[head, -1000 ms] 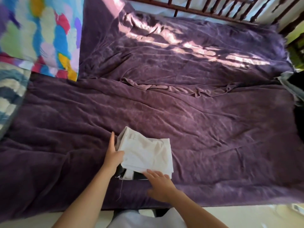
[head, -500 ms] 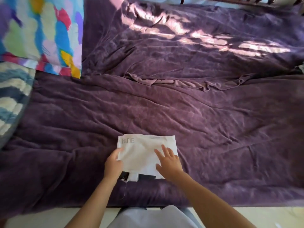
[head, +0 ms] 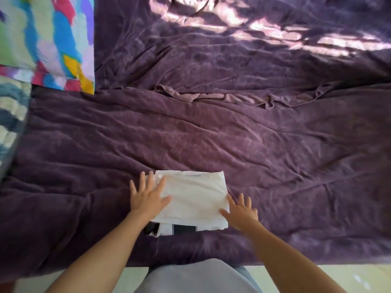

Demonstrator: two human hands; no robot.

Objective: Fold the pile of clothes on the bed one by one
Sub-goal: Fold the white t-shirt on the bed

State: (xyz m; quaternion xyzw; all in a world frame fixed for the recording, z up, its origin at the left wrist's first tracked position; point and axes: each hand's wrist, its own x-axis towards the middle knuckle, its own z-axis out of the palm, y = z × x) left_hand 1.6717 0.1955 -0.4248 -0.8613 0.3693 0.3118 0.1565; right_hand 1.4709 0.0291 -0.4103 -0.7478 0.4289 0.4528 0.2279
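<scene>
At the near edge of the bed (head: 63, 240), head view: a folded white garment (head: 194, 197) lies flat on the purple blanket (head: 275, 155), roughly square, just in front of the person.

Left hand (head: 147, 197) lies palm down on the garment's left side. Grip wide, fingers straight and spread, holding nothing. Outer fingers overhang the edge onto the blanket.

Right hand (head: 241, 212) lies flat at the garment's right edge, thumb on the near right corner. Grip wide, fingers straight and spread, nothing held. This hand and its forearm are motion-blurred, so I cannot tell if the fingertips press the cloth or the blanket beside it.

A black-and-white part (head: 179, 229) sticks out from under the near edge of the fold. I cannot tell if it is the same garment or another piece beneath. A thin thread (head: 157, 246) hangs from it over the blanket. The number of layers in the fold is hidden.

Far left: a bright multicoloured pillow (head: 46, 39), cut off by the top and left frame edges. Below it is a blue-and-white striped cloth (head: 10, 119), mostly out of frame, kind unclear.

Sun patches on the far blanket wash out detail there. A rumpled seam (head: 211, 96) runs across the middle.

Bottom: pale floor (head: 317, 273) and grey clothing (head: 196, 275) on the person, both cut off by the frame.
</scene>
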